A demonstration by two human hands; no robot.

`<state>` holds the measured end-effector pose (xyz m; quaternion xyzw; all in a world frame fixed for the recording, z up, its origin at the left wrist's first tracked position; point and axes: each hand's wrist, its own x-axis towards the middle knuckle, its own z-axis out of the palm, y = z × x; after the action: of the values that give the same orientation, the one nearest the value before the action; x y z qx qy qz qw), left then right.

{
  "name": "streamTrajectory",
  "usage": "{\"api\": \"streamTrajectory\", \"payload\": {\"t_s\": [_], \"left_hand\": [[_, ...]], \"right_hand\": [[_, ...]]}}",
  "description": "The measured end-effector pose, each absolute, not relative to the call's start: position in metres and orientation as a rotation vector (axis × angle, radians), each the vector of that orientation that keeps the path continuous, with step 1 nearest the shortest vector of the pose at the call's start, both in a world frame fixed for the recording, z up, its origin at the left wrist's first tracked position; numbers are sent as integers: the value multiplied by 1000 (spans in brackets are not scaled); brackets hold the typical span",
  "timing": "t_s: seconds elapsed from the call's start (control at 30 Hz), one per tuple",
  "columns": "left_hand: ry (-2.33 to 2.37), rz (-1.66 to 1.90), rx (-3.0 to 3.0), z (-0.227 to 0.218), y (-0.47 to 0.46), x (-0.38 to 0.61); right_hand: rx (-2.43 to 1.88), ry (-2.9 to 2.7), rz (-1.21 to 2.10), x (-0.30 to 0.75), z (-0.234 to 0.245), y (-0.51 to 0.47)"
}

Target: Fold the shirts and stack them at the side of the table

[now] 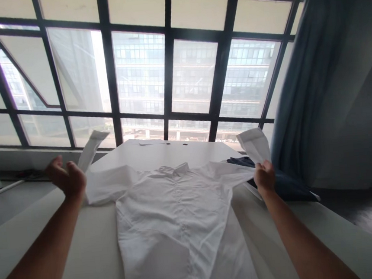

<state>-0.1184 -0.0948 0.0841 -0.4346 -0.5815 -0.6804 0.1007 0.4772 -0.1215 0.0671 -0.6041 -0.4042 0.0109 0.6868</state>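
White shirt (160,215): lying front up along the middle of the table (92,256), collar (181,169) towards the far edge, lower part towards the near edge; its button row runs down the centre, with soft wrinkles over the chest.
Left hand (66,176): raised above the table's left side, fingers curled, with a small gap between the index finger and the raised thumb. The left-side sleeve (110,185) passes just beside the thumb; whether the fingers pinch it cannot be told.
Left-side cuff (97,138): standing up in the air beyond the left hand, tilted to the right.
Right hand (265,177): closed in a fist, fingers pressed together around the right-side sleeve (234,174) near its end.
Right-side cuff (254,141): flaring upward above the right fist.
Dark blue cloth (296,186): on the table by its right edge, partly behind the right hand.
Window (141,74): black-framed, beyond the table's far edge.
Curtain (311,80): blue-grey, hanging right of the window.
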Motion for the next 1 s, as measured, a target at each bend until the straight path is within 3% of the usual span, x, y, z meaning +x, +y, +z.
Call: {"api": "streamTrajectory", "payload": {"t_s": [0.1,0.2,0.33,0.77,1.0], "left_hand": [[-1511,-1731,-1908,65,-94,-63],[-1313,-1189,-2679,35,-104,7],[-1204,-722,-3011,5,-126,61],[-1015,-291,-3009,-3,-154,86],[-914,-372,-3104,-5,-163,98]], "right_hand": [[-1350,-1419,-14,426,49,-121],[-1320,-1979,265,366,31,-132],[-1405,-2256,411,311,15,-156],[-1743,-2190,300,277,8,-155],[-1731,-2125,291,276,5,-155]]}}
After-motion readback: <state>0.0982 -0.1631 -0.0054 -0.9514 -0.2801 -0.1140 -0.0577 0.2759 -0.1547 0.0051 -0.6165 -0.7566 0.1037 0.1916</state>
